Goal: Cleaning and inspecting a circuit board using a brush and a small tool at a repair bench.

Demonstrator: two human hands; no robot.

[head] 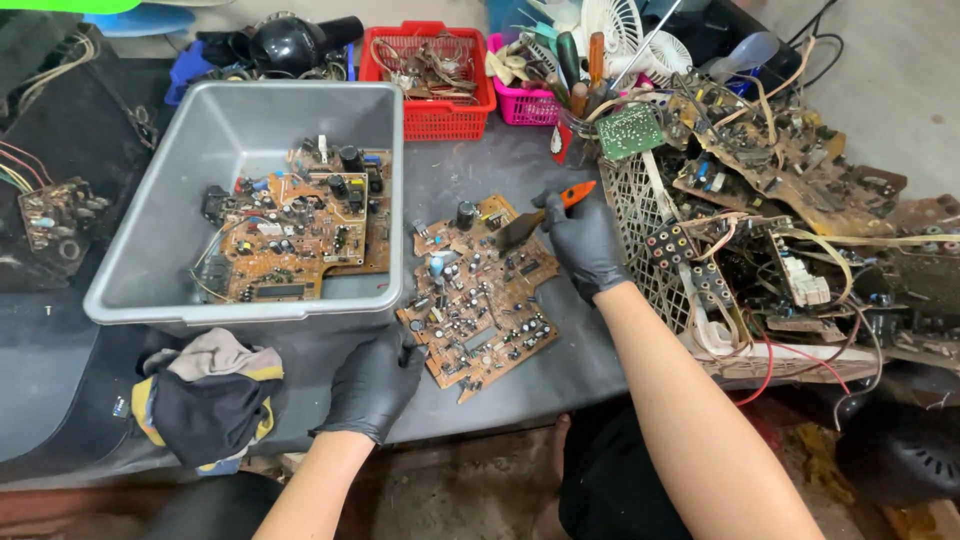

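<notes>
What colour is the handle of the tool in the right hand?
Orange handle, gripped by the black-gloved right hand; seen in the head view.

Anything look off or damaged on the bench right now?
The circuit board between the hands lies askew with a jagged, broken edge. The white basket at right is overfilled, boards and wires spilling past its rim.

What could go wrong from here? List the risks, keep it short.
1. The left hand pins only one corner of the circuit board, so the board may pivot when the right hand presses the orange-handled tool into it.
2. The tool could slip off a part toward the left hand.
3. The heap of boards and wires leans over the white basket beside the right arm; a nudge might spill it.
</notes>
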